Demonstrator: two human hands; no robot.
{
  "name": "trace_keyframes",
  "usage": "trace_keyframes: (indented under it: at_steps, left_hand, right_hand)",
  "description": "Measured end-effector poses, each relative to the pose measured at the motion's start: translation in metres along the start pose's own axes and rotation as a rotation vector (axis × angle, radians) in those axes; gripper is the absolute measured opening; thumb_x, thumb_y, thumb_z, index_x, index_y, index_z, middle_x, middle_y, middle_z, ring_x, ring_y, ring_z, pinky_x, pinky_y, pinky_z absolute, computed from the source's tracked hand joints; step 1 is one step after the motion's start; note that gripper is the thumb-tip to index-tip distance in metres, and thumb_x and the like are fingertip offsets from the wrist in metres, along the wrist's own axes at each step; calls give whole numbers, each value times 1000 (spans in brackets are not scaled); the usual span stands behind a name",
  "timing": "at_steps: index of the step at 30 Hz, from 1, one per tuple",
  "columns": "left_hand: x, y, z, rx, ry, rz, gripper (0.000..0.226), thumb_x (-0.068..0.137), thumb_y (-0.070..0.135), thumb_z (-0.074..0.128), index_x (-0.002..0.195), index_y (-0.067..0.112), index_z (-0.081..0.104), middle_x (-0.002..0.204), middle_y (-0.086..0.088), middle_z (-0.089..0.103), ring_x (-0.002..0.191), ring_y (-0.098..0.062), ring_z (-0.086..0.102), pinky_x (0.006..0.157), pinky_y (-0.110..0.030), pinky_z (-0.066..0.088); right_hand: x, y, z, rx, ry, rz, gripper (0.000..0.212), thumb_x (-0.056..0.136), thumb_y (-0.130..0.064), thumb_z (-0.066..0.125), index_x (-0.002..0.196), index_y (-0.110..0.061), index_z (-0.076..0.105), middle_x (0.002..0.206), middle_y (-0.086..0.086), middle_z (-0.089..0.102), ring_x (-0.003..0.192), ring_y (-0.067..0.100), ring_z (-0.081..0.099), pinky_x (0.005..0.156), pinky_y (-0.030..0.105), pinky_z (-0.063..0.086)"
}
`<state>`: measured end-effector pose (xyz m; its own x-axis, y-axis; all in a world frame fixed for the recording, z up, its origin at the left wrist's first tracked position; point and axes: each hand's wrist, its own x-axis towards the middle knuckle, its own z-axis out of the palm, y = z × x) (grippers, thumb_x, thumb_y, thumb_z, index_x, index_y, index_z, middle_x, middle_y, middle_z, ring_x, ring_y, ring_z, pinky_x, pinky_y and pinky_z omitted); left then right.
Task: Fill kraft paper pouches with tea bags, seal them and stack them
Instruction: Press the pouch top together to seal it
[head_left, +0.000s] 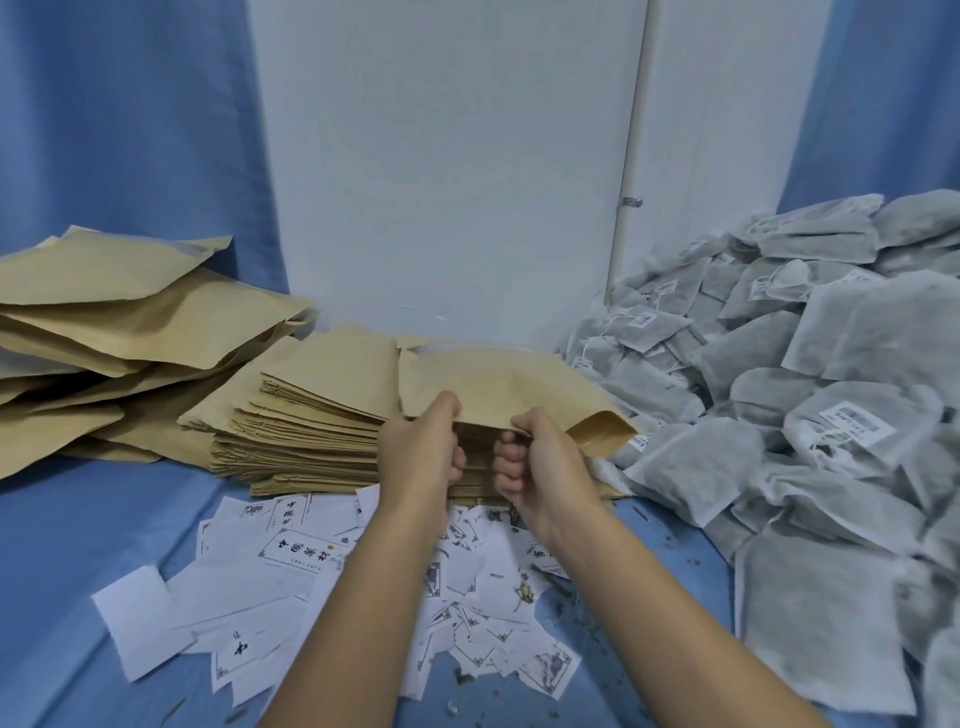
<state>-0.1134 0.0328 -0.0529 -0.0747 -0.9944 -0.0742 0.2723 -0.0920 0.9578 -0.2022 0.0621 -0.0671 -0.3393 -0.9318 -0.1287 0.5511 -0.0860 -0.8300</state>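
Dozens of white paper labels (291, 561) lie scattered nearest on the blue desk (78, 519), at 6 o'clock. Just beyond, the left hand (421, 447) and right hand (535, 457) each pinch the near edge of one brown paper pouch (493, 379) (fingers curled under), held over a flat stack of pouches (311, 415). Grey tea bags (831, 389) heap at 3 o'clock; bulkier pouches (104, 312) pile at 10 o'clock.

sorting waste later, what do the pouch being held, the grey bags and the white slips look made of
Pouch: matte tan kraft paper, going by its creases and stiff edge. Grey bags: probably thin non-woven fabric, fuzzy and slightly see-through. White slips: thin printed paper, lying flat with sharp cut edges.
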Motion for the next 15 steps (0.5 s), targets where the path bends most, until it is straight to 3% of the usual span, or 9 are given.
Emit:
trace_keyframes:
  at_steps: [4, 7, 10, 15]
  left_hand:
    - [-2, -3, 2, 29, -100, -66, 23, 84, 11, 55, 62, 6, 53, 41, 1, 42, 31, -8, 32, 32, -14, 20]
    - [-3, -3, 4, 14, -101, -63, 21, 84, 9, 55, 63, 6, 52, 41, 2, 41, 31, -8, 31, 32, -15, 21]
    - [-4, -2, 5, -19, -88, -77, 22, 84, 9, 54, 63, 6, 51, 39, 3, 40, 30, -7, 30, 30, -14, 19]
    - [-3, -1, 4, -59, -48, -60, 24, 83, 8, 54, 59, 7, 48, 37, 4, 38, 29, -6, 27, 30, -13, 17]
  right_hand:
    - [-3, 3, 4, 11, -17, 44, 33, 92, -21, 38, 59, -13, 38, 41, -2, 36, 32, 7, 23, 33, 17, 14]
    - [-1, 3, 2, 144, 66, 34, 29, 90, -15, 37, 61, -16, 34, 40, -6, 25, 30, 6, 17, 30, 17, 12]
    - [-1, 1, 0, 87, 64, 42, 30, 90, -16, 38, 59, -14, 36, 40, -5, 29, 30, 6, 19, 30, 16, 13]
    - [2, -1, -4, 194, 107, 21, 30, 89, -15, 38, 59, -16, 34, 38, -8, 24, 29, 6, 15, 30, 16, 10]
